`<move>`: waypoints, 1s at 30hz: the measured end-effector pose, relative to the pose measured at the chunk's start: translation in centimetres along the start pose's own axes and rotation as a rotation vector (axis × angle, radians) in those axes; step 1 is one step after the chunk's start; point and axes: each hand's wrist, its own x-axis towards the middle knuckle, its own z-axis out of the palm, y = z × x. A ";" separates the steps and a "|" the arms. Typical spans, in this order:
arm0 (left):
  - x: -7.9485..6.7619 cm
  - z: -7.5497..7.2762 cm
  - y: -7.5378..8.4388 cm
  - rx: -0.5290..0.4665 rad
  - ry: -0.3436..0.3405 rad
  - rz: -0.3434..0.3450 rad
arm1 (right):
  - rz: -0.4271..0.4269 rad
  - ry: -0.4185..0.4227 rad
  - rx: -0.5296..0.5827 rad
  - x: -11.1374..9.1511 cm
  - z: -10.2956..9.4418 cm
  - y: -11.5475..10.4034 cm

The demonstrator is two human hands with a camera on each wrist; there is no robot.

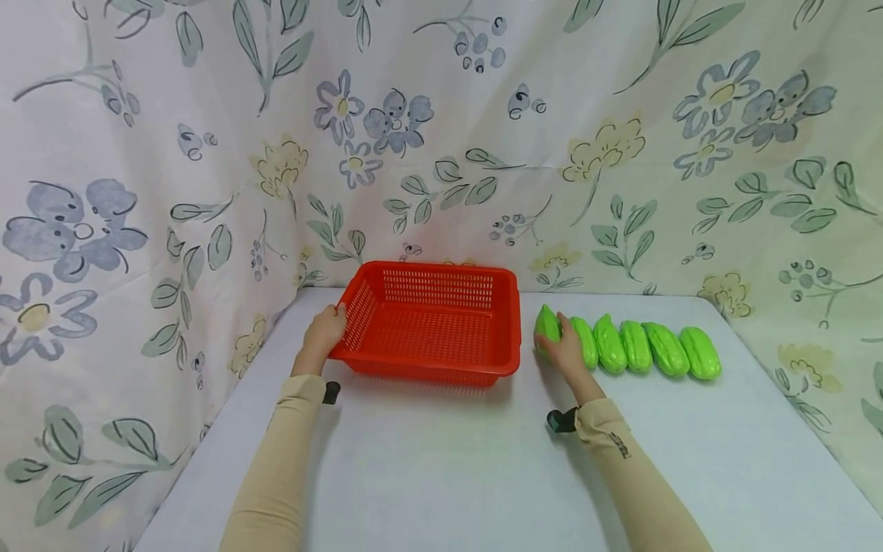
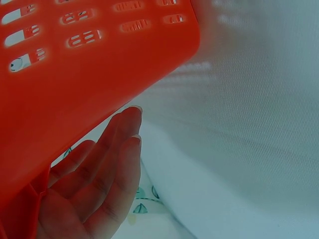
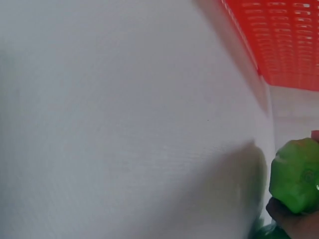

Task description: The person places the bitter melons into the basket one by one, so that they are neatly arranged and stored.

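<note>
My left hand grips the left rim of a red plastic basket, which has slotted walls. In the left wrist view its fingers curve below the basket's rim, while the thumb is hidden. To the basket's right, my right hand holds a glossy green ridged vegetable with a pointed tip, at the left end of a row of similar ones. In the right wrist view, the lobed lower end of this vegetable shows between thumb and fingers, over its shadow on the table.
Several more green vegetables lie side by side in a row right of the right hand. The white table runs back to a floral curtain, which hangs behind and along both sides.
</note>
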 end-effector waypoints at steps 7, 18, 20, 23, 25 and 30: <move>-0.1 0.0 0.1 -0.005 -0.005 -0.002 | -0.016 -0.004 0.016 -0.2 -0.7 -1.0; -0.4 -0.1 0.3 -0.018 0.013 0.015 | -0.065 0.016 0.026 -0.1 -1.5 -3.0; -0.4 -0.2 0.3 -0.015 0.016 0.017 | -0.067 0.015 0.026 -0.2 -1.7 -3.3; -0.4 -0.2 0.3 -0.014 0.013 0.019 | -0.066 0.013 0.030 -0.2 -1.9 -3.6; -0.4 -0.2 0.3 -0.016 0.005 0.021 | -0.063 0.012 0.034 -0.1 -1.9 -3.7; -0.4 -0.3 0.3 -0.022 -0.011 0.018 | -0.060 0.015 0.037 -0.1 -1.9 -3.9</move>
